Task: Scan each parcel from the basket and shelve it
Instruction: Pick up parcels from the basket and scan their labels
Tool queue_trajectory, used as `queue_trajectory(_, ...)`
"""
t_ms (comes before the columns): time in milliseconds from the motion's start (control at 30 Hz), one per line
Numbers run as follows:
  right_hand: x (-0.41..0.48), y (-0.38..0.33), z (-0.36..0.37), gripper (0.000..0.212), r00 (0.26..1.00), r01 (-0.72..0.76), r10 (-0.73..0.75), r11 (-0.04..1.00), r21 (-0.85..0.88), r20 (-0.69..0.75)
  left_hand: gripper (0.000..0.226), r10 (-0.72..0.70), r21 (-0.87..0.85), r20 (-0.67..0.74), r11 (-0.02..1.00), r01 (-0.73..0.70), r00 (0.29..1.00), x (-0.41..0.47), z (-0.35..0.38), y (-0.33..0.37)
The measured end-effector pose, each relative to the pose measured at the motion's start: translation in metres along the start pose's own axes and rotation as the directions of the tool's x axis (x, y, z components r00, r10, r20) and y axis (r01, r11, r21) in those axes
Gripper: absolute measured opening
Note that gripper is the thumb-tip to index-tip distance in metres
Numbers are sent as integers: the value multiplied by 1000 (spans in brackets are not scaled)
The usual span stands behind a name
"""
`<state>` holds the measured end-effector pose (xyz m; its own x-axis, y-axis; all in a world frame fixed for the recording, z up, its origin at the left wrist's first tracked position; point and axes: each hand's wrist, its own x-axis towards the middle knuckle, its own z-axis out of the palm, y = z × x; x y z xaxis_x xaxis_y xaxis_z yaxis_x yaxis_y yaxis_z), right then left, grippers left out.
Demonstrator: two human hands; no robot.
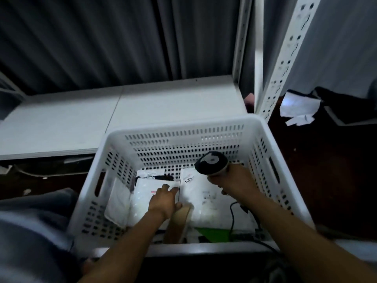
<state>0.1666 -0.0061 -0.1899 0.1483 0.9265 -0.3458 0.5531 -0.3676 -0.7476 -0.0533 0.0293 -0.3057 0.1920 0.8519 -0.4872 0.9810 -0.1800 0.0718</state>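
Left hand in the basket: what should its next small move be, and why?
Probably curl the fingers round the far edge of the white parcel and lift it toward the scanner. The left hand lies flat on that parcel without gripping it, while the right hand holds the scanner over the basket.

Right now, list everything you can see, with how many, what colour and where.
Basket: one, white, slotted, centre, in front of the shelf.
Parcels: at least four, white, inside the basket.
Tan item: one, near the basket's front wall.
Green item: one, basket's front right.
Scanner: one, black and grey, over the basket.
Cable: one, black, below the right grip.
Shelf: one, white, behind the basket.
Curtains: grey, behind the shelf.
Paper scraps: several, white, floor at right.
Left grip: fingers on the middle parcel.
Right grip: holds the scanner.
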Motion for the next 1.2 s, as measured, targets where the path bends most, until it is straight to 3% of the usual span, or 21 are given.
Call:
queue_trajectory(200,18,11,7,27,999,-42,44,998,-50,30,81,-1,-55,192,998,12,981,39,37,11)
queue_trajectory(300,22,13,12,23,997,-55,56,998,-31,45,73,0,-99,256,995,26,967,47,47,14)
queue_trajectory(433,18,7,14,26,998,-30,33,998,-51,59,44,-22,-209,189,976,62,982,40,44,12)
queue_trajectory(600,4,-17,10,27,998,-7,7,1000,5,69,50,-89,-470,3,879,80,996,18,10,2)
queue_trajectory(667,-3,-29,6,34,998,18,-20,999,36,58,53,-174,-631,-30,767,116,984,3,-7,-4)
queue_trajectory(800,-22,-50,-11,23,999,51,-52,986,156,-1,62,-270,-925,-3,367,100,963,-33,-40,-16)
queue_trajectory(900,-35,-58,-20,9,997,77,-72,957,279,-29,59,-242,-999,24,24,31,970,-57,-61,-18)
queue_trajectory(1000,-45,-63,-24,19,998,53,-59,918,393,3,65,-135,-977,-3,-211,-32,991,-81,-79,-13)
queue_trajectory(1133,-52,-63,-25,19,997,59,-71,914,401,13,78,6,-923,-100,-374,-90,995,-106,-94,-9)
queue_trajectory(1200,-54,-63,-27,19,997,52,-70,907,418,29,83,47,-946,-134,-303,-114,990,-114,-99,-8)
